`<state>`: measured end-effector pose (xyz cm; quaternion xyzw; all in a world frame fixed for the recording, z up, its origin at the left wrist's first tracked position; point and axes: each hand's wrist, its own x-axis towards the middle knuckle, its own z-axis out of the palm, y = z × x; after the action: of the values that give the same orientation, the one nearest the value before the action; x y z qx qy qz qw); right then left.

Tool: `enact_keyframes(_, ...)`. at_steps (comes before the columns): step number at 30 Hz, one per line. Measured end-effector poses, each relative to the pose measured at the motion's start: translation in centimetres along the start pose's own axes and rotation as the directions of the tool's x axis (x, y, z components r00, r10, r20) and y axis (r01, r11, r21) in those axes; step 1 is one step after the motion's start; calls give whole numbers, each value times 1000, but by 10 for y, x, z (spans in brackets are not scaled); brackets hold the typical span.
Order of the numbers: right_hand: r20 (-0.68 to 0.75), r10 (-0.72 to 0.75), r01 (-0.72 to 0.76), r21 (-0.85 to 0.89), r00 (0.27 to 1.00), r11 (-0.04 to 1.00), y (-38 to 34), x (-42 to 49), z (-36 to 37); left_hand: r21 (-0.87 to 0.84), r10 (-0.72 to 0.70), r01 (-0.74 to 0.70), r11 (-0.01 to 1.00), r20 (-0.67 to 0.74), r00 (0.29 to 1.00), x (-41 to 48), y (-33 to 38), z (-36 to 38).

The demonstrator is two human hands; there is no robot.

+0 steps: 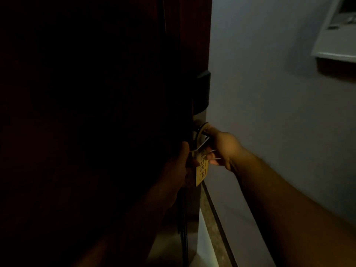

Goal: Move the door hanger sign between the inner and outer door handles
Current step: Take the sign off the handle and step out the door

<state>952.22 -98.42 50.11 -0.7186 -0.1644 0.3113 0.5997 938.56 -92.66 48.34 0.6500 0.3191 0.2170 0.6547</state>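
The scene is very dark. A yellowish door hanger sign (202,168) with dark printed characters hangs at the edge of a dark door (185,54), its looped top around the metal door handle (202,130). My right hand (221,149) reaches round the door edge and pinches the sign near its upper part, fingers curled by the loop. My left hand (179,166) is on the dark side of the door and grips the sign's left edge, thumb up. Below the hands, the sign's lower end hangs free.
A dark lock housing (202,93) sits on the door edge above the handle. A pale wall (269,112) fills the right side, with a white panel (339,35) mounted high on it. Pale floor and a threshold strip (210,218) show below.
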Motion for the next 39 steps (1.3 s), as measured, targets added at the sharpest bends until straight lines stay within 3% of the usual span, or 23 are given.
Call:
enact_keyframes(5, -68, 3, -3, 13, 998, 1000, 9, -41, -30, 10, -16, 15, 1000, 74, 997, -33, 1, 23)
enact_keyframes(11, -97, 126, -126, 1, 987, 992, 18, -89, -67, 86, -80, 65, 994, 177, 981, -68, -2, 43)
enact_keyframes(15, -149, 166, -174, -43, 975, 984, 22, -118, -86, 60, -5, -9, 998, 222, 975, -92, -11, 53)
enact_keyframes(23, -263, 169, -164, 41, 950, 986, 46, -173, -105, 32, -70, 63, 998, 379, 923, -139, -20, 69)
enact_keyframes(34, -367, 144, -136, 50, 919, 990, 66, -248, -131, 55, -76, 58, 997, 425, 902, -199, -31, 95)
enact_keyframes(39, -340, 146, -138, 49, 929, 989, 74, -281, -145, 18, -46, 42, 999, 362, 931, -231, -39, 109)
